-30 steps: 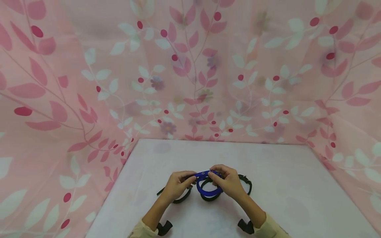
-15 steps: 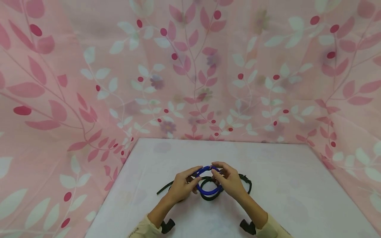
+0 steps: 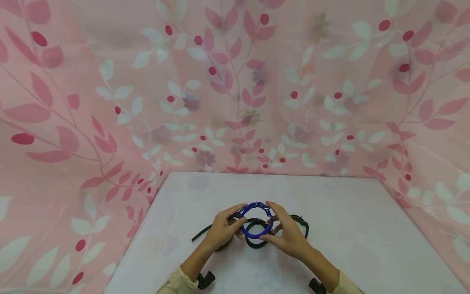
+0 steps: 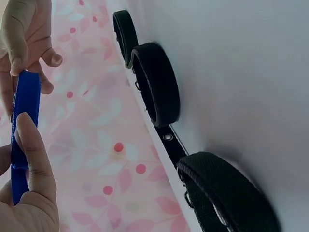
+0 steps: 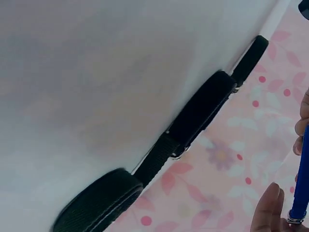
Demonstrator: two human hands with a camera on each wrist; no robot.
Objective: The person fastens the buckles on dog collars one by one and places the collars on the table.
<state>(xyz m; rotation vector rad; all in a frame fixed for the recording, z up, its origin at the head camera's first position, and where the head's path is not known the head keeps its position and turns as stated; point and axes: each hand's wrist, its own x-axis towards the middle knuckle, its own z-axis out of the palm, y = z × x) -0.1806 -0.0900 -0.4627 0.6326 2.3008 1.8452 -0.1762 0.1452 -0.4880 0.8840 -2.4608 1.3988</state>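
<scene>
My left hand [image 3: 222,228] pinches the left side of a blue collar [image 3: 253,236], which is closed into a ring above the table. The right hand [image 3: 288,234] holds its right side, with a fingertip near the top and the thumb at the lower edge. A metal buckle or ring [image 5: 295,218] shows on the blue collar in the right wrist view. Behind and below it, a dark collar [image 3: 257,245] stands on its edge. Another dark collar [image 3: 225,246] is partly covered by my left hand, and a third [image 3: 307,230] sits behind the right hand.
A white-covered table [image 3: 352,228] lies under the hands. Pink floral cloth [image 3: 235,102] rises at its back and both sides. Metal rings show on the dark collars, and an eyelet [image 4: 168,137] on one dark strap. Black wrist gear [image 3: 206,280] sits at each sleeve.
The blue collar's loose strap, earlier stretched between both hands, now lies in line with the ring. My right hand has shifted from the top to the right side, its thumb moving lower.
</scene>
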